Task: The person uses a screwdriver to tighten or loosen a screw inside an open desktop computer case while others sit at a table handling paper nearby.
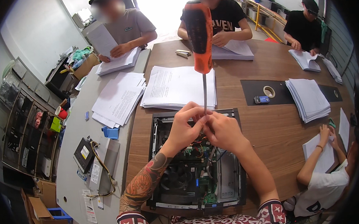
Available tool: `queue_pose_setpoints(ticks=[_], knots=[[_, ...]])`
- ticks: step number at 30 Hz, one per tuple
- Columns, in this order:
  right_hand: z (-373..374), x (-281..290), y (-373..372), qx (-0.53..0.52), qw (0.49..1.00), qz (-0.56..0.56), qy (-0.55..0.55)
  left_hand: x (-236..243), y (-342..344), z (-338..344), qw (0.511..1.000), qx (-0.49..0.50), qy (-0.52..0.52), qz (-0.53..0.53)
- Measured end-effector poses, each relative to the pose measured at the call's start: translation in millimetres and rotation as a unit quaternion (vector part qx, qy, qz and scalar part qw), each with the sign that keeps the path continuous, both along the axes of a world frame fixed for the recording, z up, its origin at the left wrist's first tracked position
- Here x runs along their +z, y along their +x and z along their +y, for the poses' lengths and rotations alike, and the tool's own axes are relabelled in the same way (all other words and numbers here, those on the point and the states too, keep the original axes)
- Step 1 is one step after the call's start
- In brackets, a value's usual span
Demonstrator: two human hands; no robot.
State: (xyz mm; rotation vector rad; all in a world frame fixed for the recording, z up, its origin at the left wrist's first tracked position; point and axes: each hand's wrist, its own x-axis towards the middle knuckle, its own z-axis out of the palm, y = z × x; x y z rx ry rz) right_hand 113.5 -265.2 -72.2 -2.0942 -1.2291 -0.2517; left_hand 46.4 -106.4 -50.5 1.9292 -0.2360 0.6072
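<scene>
A screwdriver (200,38) with an orange and black handle stands upright, handle up, its metal shaft running down to my fingers. My left hand (186,126) is closed in a pinch round the low end of the shaft. Pressed close against it, my right hand (226,130) also has its fingers closed at the shaft; the tip and anything small there are hidden. Beneath both hands lies an open desktop computer case (240,177). Inside it a black fan (175,177), a green circuit board (210,198) and several cables show.
Paper stacks (178,85) lie beyond the case. On the grey table at left are a metal power supply (103,168) with wires and a blue plastic part (110,132). A tape roll (269,92) sits on a black panel at right. Several people handle papers around the table.
</scene>
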Motion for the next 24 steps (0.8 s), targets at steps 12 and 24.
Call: queue_pose_setpoints(ticks=[12,24], knots=[[-2.9,-2.7,2.3,0.023,0.997,0.017,-0.068,2.7,-2.7,2.7,0.999,-0.022,0.027,0.012],[-4.6,6.9,2.2,-0.015,0.995,0.023,-0.098,2.1,-4.0,2.4,1.0,-0.005,0.006,0.007]])
